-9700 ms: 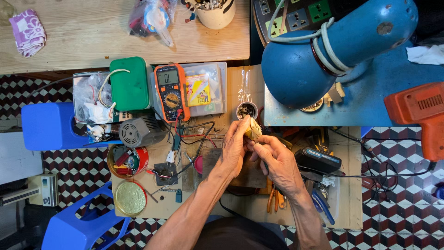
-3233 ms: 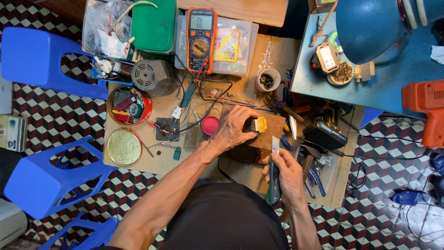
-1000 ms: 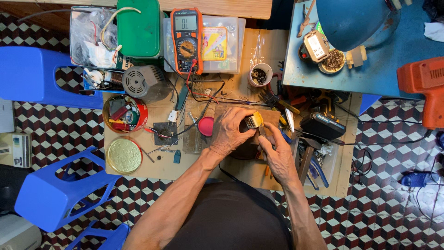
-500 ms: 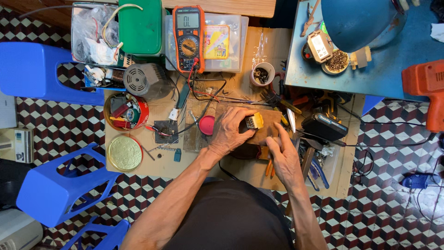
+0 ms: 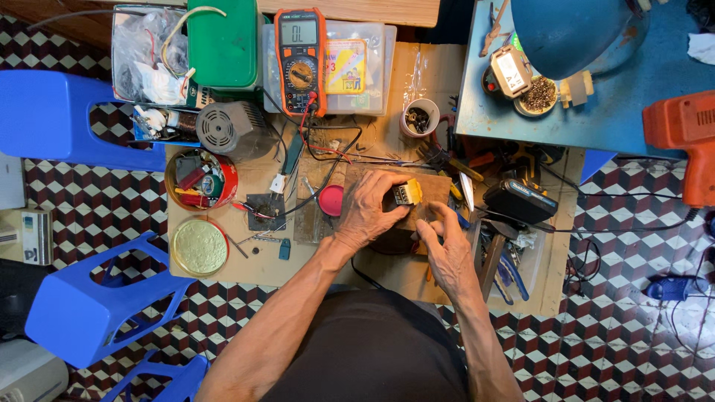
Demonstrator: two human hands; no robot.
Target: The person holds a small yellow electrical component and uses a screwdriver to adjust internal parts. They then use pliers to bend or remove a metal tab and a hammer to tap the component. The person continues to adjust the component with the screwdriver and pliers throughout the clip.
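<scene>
A red tin sits far left, a pink lid nearer. My left hand pinches the small yellow part against the wood block mid-bench. My right hand rests just beside it, fingers loosely curled, holding nothing. Pliers lie right.

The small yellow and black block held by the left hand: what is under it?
The small yellow and black block rests on a brown wooden board. The left hand covers much of that board, so anything beneath the palm is hidden.

Multimeter behind wooden block
</scene>
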